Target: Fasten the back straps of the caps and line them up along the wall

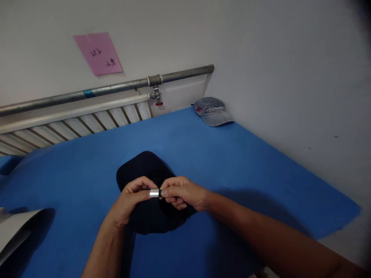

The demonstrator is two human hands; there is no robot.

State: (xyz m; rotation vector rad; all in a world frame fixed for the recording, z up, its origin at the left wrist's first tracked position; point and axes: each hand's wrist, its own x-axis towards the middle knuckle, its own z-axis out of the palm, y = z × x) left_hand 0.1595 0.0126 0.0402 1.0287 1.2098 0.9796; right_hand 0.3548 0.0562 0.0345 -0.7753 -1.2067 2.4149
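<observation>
A black cap (145, 166) lies on the blue table surface (95, 162), its brim toward the far side. Over it, my left hand (133, 197) pinches a small silver metal buckle (154, 193) between thumb and forefinger. Right beside it, my right hand (181, 193) grips the dark strap (160, 194) that meets the buckle, fingers curled and pressed together. The two hands almost touch at the fingertips. My palms and wrists cover part of the cap's near side, so the rest of the strap is hidden.
A grey cap (213, 110) sits at the far corner by the wall. Behind the table run a white radiator (87, 123) and a metal pipe (124, 85) with a red-handled valve (158, 102). A pink note (100, 54) hangs above. Curved white sheets (17, 227) stand at the left.
</observation>
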